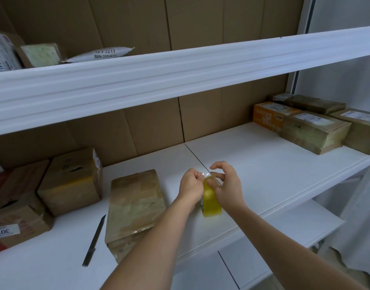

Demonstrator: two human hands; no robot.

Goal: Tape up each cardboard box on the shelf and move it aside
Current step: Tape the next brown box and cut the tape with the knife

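Frame center: left hand (pixel 191 184) pinches the tape end, right hand (pixel 226 185) grips the yellow tape roll (pixel 210 200), fingers curled, forearms extended. Likely risk: film tears or resticks if peeled crooked. Box (pixel 136 206) lies just left on shelf (pixel 253 164); pen (pixel 94 241) lower left.

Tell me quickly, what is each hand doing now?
Left hand: pinches the clear tape end.
Right hand: grips the yellow roll of packing tape.
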